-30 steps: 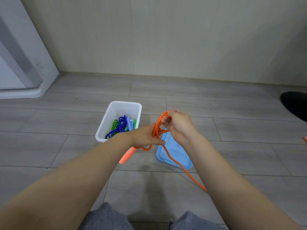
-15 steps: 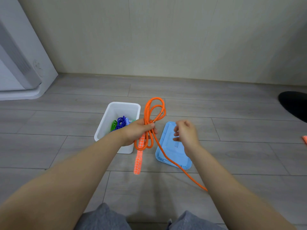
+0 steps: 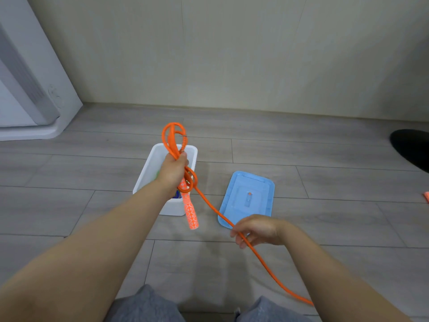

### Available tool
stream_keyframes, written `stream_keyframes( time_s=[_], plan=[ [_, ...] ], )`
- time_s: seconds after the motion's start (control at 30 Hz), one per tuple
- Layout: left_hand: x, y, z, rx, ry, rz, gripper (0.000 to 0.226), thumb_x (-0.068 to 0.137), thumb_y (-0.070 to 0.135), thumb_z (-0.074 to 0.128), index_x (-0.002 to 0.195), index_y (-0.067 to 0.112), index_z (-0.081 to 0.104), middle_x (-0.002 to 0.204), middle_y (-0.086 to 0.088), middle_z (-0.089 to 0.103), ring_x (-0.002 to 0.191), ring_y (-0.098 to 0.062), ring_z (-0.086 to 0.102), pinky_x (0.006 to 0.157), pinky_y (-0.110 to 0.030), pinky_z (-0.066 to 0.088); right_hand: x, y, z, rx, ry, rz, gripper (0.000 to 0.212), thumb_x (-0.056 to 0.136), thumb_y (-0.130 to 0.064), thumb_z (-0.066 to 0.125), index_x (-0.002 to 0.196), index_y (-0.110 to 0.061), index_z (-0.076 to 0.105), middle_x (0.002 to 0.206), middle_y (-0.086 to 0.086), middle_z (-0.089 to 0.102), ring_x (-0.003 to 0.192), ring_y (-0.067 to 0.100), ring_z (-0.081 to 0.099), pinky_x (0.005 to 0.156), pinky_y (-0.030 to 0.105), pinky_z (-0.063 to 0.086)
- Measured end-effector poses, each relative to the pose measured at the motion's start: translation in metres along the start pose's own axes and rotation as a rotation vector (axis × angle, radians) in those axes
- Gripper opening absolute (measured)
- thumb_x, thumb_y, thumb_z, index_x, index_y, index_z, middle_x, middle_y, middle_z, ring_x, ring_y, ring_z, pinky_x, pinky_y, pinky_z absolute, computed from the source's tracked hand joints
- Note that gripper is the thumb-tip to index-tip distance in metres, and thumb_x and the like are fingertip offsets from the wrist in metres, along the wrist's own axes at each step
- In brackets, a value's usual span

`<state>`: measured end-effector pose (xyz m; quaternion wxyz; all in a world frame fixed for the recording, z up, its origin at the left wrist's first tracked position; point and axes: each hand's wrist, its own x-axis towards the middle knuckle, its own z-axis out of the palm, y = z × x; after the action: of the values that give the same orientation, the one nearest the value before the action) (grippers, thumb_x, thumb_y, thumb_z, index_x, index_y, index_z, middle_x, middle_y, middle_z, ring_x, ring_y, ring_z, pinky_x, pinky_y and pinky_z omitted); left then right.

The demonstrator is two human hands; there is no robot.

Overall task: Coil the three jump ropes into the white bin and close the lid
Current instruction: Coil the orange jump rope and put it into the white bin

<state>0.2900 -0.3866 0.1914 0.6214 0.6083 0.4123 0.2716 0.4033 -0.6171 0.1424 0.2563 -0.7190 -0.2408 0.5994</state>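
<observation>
Since the earlier frames, right hand (image 3: 257, 230) has dropped away from the coil toward the near floor, and left hand (image 3: 173, 169) has risen over the bin with the bundle. Left hand grips the gathered loops of the orange jump rope (image 3: 210, 203), fingers curled fully round them; one set of loops stands up above the fist, a smaller loop hangs just below it. An orange patterned handle (image 3: 190, 211) dangles from the fist, pointing down in front of the bin's near wall. From the bundle a single strand runs down and right to the right hand, whose fingers curl loosely round it; whether the strand is pinched tight cannot be told. Beyond that hand the strand continues to the lower right and passes behind the right forearm, its far end hidden.

White bin (image 3: 148, 167) sits on the floor directly under the left hand, which covers most of its interior; only slivers of green and blue show inside, too small to identify. Blue lid (image 3: 249, 198) lies flat on the floor just right of the bin, apart from it, its near corner behind the right hand.

Floor (image 3: 301, 163) is grey wood-look plank meeting a pale panelled wall (image 3: 232, 54). White appliance (image 3: 27, 96) is cut off at left; a dark object (image 3: 413, 147) and a small orange item (image 3: 426, 197) are cut off at right. Grey-clad knees (image 3: 148, 305) fill the bottom edge.
</observation>
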Motion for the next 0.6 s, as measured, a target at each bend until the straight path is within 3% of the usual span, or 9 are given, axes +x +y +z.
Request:
stream_keyframes(
  time_s=[0.1,0.17,0.27,0.37,0.43,0.5,0.6],
  plan=[
    [0.006,-0.006,-0.01,0.126,0.082,0.01,0.021,0.099,0.029,0.043,0.103,0.013,0.056,0.084,-0.004,0.057,0.078,-0.024,0.053,0.077,-0.037,0.046,-0.001,0.006,-0.005,-0.134,0.194,0.006,0.014,0.084,-0.022,0.061,0.087,-0.009,0.067,0.077,0.007,0.063,0.066,0.02,0.06,0.07,0.03,0.051],
    [0.002,-0.011,-0.01,0.256,0.013,0.033,0.025,0.099,0.029,0.044,0.11,0.012,0.058,0.086,-0.004,0.06,0.078,-0.021,0.055,0.074,-0.031,0.045,-0.003,-0.001,-0.009,-0.163,0.322,-0.112,0.016,0.088,-0.022,0.056,0.08,-0.012,0.066,0.07,0.004,0.054,0.057,0.017,0.05,0.058,0.026,0.048],
    [-0.01,-0.009,-0.003,0.423,-0.149,0.095,0.02,0.098,0.024,0.045,0.102,0.01,0.059,0.08,-0.002,0.06,0.067,-0.016,0.052,0.062,-0.028,0.044,-0.011,-0.025,-0.008,-0.136,0.433,-0.3,0.025,0.095,-0.033,0.05,0.083,-0.017,0.066,0.066,-0.002,0.049,0.054,0.012,0.041,0.048,0.021,0.04],
    [-0.022,-0.003,0.005,0.509,-0.349,0.118,0.021,0.099,0.027,0.046,0.102,0.016,0.064,0.085,0.002,0.063,0.068,-0.013,0.052,0.062,-0.023,0.044,-0.017,-0.053,-0.005,-0.188,0.495,-0.431,0.026,0.096,-0.033,0.05,0.085,-0.021,0.071,0.069,-0.007,0.053,0.061,0.009,0.045,0.056,0.018,0.039],
    [-0.026,-0.002,0.009,0.511,-0.49,0.121,0.02,0.1,0.033,0.047,0.103,0.027,0.066,0.107,0.0,0.067,0.09,-0.014,0.058,0.079,-0.026,0.047,-0.018,-0.065,-0.004,-0.152,0.467,-0.443,0.032,0.096,-0.029,0.044,0.084,-0.023,0.073,0.067,-0.007,0.047,0.058,0.008,0.041,0.056,0.021,0.035],
    [-0.028,-0.003,0.012,0.48,-0.592,0.103,0.017,0.1,0.034,0.048,0.107,0.033,0.063,0.117,0.004,0.067,0.108,-0.013,0.059,0.095,-0.031,0.046,-0.02,-0.072,-0.003,-0.095,0.436,-0.438,0.039,0.095,-0.026,0.037,0.082,-0.021,0.074,0.064,-0.007,0.044,0.056,0.007,0.038,0.055,0.022,0.032],
    [-0.034,-0.001,0.017,0.438,-0.691,0.043,0.016,0.1,0.035,0.048,0.112,0.032,0.059,0.102,0.008,0.067,0.094,-0.006,0.06,0.088,-0.028,0.049,-0.023,-0.078,0.0,-0.111,0.485,-0.456,0.038,0.095,-0.024,0.036,0.074,-0.016,0.067,0.053,-0.014,0.048,0.053,0.004,0.043,0.056,0.019,0.033]
  ],
)
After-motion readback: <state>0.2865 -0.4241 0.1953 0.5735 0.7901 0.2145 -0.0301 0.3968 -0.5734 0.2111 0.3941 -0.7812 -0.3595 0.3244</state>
